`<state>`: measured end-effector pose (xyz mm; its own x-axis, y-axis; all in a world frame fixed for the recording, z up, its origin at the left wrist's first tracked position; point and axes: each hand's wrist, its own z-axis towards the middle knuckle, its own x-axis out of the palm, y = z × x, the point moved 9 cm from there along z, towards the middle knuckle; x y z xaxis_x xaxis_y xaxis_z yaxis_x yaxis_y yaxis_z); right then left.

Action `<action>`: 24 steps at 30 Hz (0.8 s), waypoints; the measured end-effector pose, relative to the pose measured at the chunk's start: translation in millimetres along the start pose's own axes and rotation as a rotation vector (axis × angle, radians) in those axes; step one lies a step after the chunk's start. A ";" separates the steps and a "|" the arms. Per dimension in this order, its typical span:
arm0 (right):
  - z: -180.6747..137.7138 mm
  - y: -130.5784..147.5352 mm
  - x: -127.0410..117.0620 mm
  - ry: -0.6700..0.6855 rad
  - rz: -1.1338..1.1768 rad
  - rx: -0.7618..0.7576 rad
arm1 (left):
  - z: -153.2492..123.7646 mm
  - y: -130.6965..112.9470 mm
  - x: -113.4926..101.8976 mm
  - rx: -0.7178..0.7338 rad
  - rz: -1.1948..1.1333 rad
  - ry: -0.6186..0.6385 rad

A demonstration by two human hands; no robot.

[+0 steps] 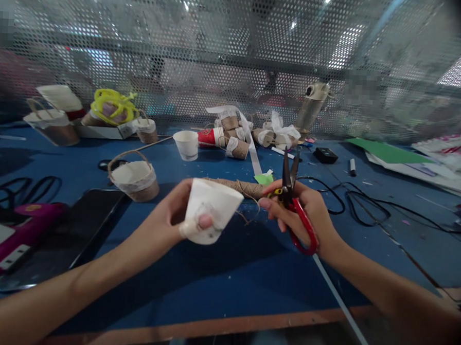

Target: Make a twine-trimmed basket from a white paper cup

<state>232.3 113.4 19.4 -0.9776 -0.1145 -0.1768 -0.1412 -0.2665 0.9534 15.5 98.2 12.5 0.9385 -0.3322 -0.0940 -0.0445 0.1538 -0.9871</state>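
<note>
My left hand (174,216) is closed round a small white paper cup (209,207), held tilted above the blue table (228,275), with a thumb pressed on its base. My right hand (309,218) grips red-handled scissors (293,201), blades pointing up and nearly closed. A strand of brown twine runs from the cup toward a twine spool (239,187) lying just behind both hands.
A twine-wrapped cup basket (134,178) stands left of the cup. Further back are a plain cup (186,144), wrapped cups with ribbon (236,137) and a yellow tangle (112,106). A purple glue gun (22,233), black cables (368,205), green paper (386,151) and a mesh wall (236,54) surround the area.
</note>
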 end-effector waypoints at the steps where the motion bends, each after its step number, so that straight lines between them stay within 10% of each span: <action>1: -0.8 -1.0 2.6 0.018 -0.036 -0.006 | 1.1 -2.7 -7.7 0.032 -0.090 -0.076; 11: -27.4 13.5 50.1 0.390 -0.838 -0.406 | 4.3 -15.1 -32.6 0.190 -0.185 -0.243; 24: -40.0 7.1 74.3 0.601 -0.684 -0.289 | -19.2 -51.5 -30.4 0.461 0.074 -0.276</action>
<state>164.9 64.8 3.3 -0.4423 -0.2976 -0.8460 -0.5297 -0.6745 0.5142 -17.3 82.6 63.7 0.9964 -0.0580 -0.0621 -0.0170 0.5802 -0.8143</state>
